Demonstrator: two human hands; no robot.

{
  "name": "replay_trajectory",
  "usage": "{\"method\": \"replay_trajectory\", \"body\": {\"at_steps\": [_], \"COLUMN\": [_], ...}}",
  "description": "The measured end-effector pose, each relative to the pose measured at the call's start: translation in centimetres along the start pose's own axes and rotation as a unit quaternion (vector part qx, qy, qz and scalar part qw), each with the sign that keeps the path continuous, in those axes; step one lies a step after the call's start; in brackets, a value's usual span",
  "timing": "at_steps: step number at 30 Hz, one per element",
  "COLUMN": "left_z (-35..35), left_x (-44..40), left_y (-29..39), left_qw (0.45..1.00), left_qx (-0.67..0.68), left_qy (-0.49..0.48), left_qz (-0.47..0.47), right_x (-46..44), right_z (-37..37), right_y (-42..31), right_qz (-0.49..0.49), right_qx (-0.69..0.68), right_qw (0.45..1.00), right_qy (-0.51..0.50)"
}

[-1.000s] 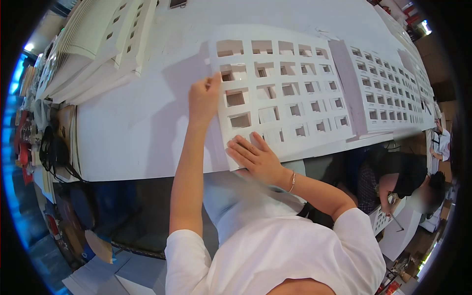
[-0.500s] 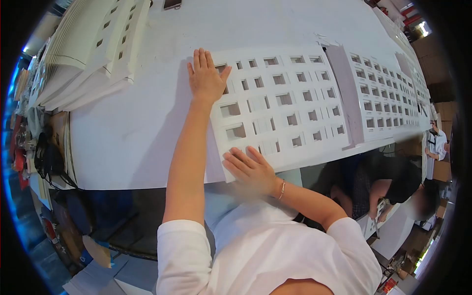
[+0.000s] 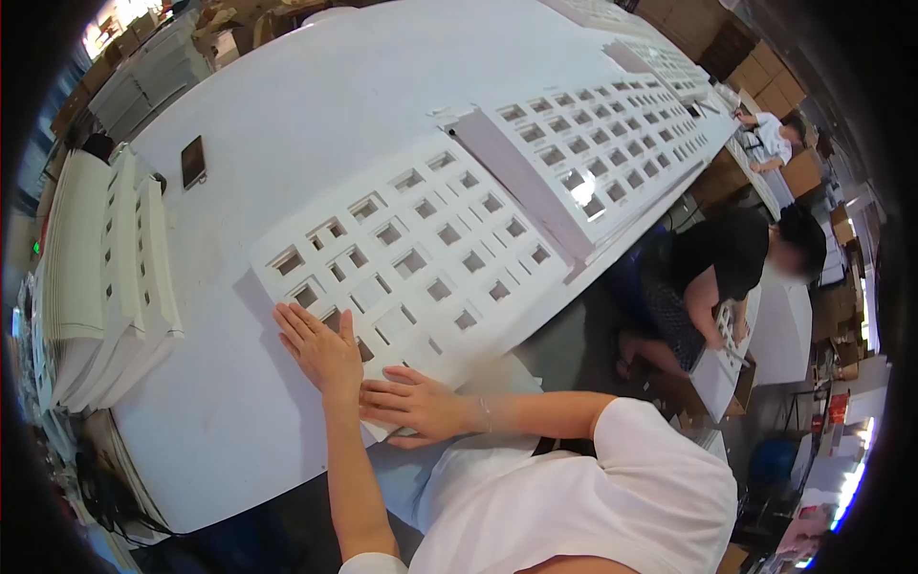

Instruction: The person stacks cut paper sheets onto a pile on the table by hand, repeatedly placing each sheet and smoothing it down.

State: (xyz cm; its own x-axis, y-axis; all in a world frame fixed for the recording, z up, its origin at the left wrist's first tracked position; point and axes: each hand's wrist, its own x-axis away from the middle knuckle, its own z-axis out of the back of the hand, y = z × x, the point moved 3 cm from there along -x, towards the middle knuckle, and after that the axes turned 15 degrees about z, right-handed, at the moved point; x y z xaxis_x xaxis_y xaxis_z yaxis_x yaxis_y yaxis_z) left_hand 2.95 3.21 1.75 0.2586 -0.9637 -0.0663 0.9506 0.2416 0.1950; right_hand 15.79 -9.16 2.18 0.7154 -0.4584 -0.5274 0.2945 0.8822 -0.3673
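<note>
One white near panel (image 3: 449,234), pierced by rows of squarish openings, lies flat on one white surface (image 3: 215,411); the hands cover part of it, so its openings cannot be fully counted. Two bare hands rest on the near panel. The left hand (image 3: 327,359) lies across its left edge, palm down, its grip spread, with the thumb apart from the fingers. The right hand (image 3: 421,406) lies at its corner closest to the wearer, its grip spread flat and pinching nothing, the fingers only a little apart; one thin bracelet (image 3: 486,413), blurred, circles that wrist. Beyond the near panel to the right, a second panel (image 3: 612,143) of the same pierced kind lies just beside it, and past that at least one more panel (image 3: 665,69) shows, too far away for its openings to be counted. To the left of the near panel stands one stack of folded white sheets (image 3: 75,258), their number unclear. One dark-screened phone (image 3: 193,163) lies beyond the near panel's left end, well apart from it. To the right of the near panel are two other people: one in a black top (image 3: 722,251) bends over a pierced white piece (image 3: 732,346), and one in a white shirt (image 3: 768,139) is farther off.
</note>
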Motion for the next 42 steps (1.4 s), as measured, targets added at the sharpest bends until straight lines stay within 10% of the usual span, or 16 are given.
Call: {"method": "replay_trajectory", "body": {"at_steps": [4, 6, 11, 23, 26, 28, 31, 34, 38, 42], "left_z": [-0.2, 0.1, 0.4, 0.7, 0.8, 0.7, 1.2, 0.7, 1.2, 1.2], "left_x": [-0.1, 0.1, 0.2, 0.4, 0.5, 0.8, 1.3, 0.5, -0.9, -2.0], "left_y": [-0.2, -0.1, 0.1, -0.1, 0.4, 0.3, -0.2, -2.4, -2.7, -3.7], "left_qw": [1.000, 1.000, 1.000, 1.000, 0.998, 0.991, 0.958, 0.811, 0.665, 0.799], "left_qx": [-0.009, -0.002, -0.001, 0.017, 0.000, 0.001, 0.195, 0.568, 0.729, 0.565], "left_qy": [0.016, 0.019, 0.023, 0.013, 0.053, 0.118, 0.093, -0.131, -0.160, -0.185], "left_qz": [-0.002, 0.000, -0.001, 0.007, -0.016, -0.067, -0.188, -0.043, 0.005, 0.093], "right_x": [0.9, 2.5, 11.9, 12.9, 5.7, 0.9, -0.1, 2.5, 8.5, 13.1], "right_z": [5.2, 11.2, 23.1, 27.8, 28.3, 28.5, 31.1, 30.5, 27.3, 26.4], "right_y": [2.7, 6.5, 18.6, 21.0, 15.8, 9.7, 8.7, 13.0, 18.9, 21.2], "right_qz": [-0.073, -0.173, -0.337, -0.449, -0.442, -0.386, -0.373, -0.409, -0.468, -0.545], "right_qx": [0.105, 0.197, 0.570, 0.448, 0.208, -0.324, -0.428, -0.384, -0.301, -0.062], "right_qw": [0.991, 0.941, 0.744, 0.767, 0.868, 0.830, 0.737, 0.733, 0.763, 0.817], "right_qy": [-0.040, 0.216, 0.092, -0.096, -0.089, 0.240, 0.365, 0.385, 0.328, 0.177]}}
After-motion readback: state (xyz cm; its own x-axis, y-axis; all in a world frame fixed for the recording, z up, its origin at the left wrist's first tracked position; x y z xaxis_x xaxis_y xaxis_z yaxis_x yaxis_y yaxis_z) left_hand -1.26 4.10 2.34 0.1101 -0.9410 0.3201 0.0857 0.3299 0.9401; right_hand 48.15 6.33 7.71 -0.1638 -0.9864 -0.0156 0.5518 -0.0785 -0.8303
